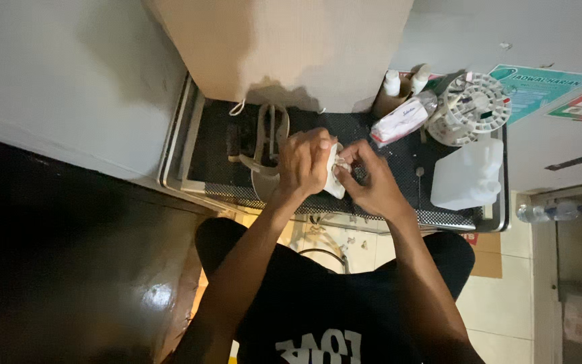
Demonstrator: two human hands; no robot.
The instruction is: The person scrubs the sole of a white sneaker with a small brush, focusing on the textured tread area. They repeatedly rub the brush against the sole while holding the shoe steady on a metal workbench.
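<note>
1. The left hand is curled shut around one small white piece of cloth, fingers bent over its upper edge.
2. The right hand pinches the same cloth from the 3 o'clock side – thumb and fingertips closed on it, so both hands touch one thing between them.
3. The cloth sits just above the near edge of a dark mesh tray, about the middle of the picture.
4. At 9 o'clock from the hands lies one pale shoe, on the tray, its opening facing up; whether a second shoe lies there cannot be told.
5. At 12 o'clock stands one big beige bag, leaning against the wall.
6. At 2 o'clock – three kinds of things: two small white bottles side by side, one white packet lying tilted, and one round white rack with many slots.
7. At 3 o'clock, one white plastic jug rests on the tray, well apart from the right hand.
8. Two posters are fixed to the wall beyond the rack.
</note>
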